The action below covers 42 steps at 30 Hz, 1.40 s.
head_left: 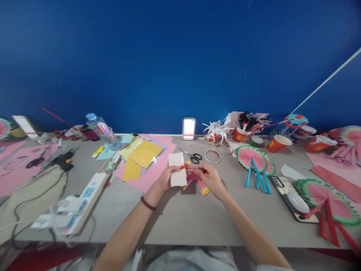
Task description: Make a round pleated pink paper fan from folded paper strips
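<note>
My left hand [166,177] is closed around a white rectangular card [177,180] with a red strip or band across it. Under and beside the card is a pink pleated paper [195,176] with yellow ends, partly hidden by my hands. My right hand [212,177] has thumb and fingers pinched together at the pleated paper's upper edge. Whatever lies between those fingertips is too small to make out. Just beyond both hands rest black-handled scissors [194,156], and a roll of tape [212,156] sits to their right.
Pink sheets [141,183] and a bagged yellow paper stack [146,153] lie left, near a plastic bottle [103,130] and power strip [87,203]. On the right are watermelon-coloured paper fans [252,158], a phone [278,182], a mouse [297,202] and red paper cups [278,143].
</note>
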Tool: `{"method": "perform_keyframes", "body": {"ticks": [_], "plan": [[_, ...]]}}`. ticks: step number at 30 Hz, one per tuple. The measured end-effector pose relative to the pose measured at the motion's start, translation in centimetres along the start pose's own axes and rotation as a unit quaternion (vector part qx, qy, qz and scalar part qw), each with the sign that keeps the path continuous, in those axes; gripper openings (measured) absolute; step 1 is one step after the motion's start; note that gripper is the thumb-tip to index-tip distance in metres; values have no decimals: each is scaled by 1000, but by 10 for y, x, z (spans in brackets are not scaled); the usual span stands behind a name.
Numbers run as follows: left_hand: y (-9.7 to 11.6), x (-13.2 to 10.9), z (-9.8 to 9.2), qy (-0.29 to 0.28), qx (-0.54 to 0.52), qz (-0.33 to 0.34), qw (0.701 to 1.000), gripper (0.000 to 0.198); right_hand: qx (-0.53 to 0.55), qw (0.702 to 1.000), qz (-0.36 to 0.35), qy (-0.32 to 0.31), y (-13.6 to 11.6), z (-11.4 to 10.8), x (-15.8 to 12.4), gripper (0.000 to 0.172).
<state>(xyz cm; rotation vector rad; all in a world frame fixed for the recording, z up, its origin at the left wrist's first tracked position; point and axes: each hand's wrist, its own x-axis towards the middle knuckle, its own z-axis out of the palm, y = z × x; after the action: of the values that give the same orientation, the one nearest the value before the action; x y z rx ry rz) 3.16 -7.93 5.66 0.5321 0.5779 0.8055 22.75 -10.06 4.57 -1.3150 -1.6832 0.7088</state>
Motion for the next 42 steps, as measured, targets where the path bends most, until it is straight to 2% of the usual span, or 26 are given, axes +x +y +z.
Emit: {"method": "perform_keyframes", "body": {"ticks": [5,12,15,19,22,28,31,34,42], "plan": [[-5,2,-6,26,5,-7,1000,28,-1,1000,4,0,-1,2,-1,17],[-7,2,-5,18,-9,18,1000,25,-30,998,-48,12,-1,-2,2,21],[-4,1,-2,-8,-10,37,999,26,-44,996,-69,20,-5,-9,6,23],[-2,0,-1,-31,-13,58,998,27,-57,998,-22,-7,-11,-16,13,23],[-2,1,-1,-31,-25,64,997,26,-80,996,-18,-29,-7,-17,24,22],[1,-3,5,-26,-26,76,996,24,-197,978,-23,-57,23,-13,59,19],[2,-5,8,-14,-17,98,995,23,-267,959,16,-91,34,-7,70,14],[3,-7,9,-37,-15,116,992,25,-285,952,39,-105,38,-1,73,11],[5,-9,10,-72,-5,140,988,26,-302,946,74,-92,34,5,74,9]]}}
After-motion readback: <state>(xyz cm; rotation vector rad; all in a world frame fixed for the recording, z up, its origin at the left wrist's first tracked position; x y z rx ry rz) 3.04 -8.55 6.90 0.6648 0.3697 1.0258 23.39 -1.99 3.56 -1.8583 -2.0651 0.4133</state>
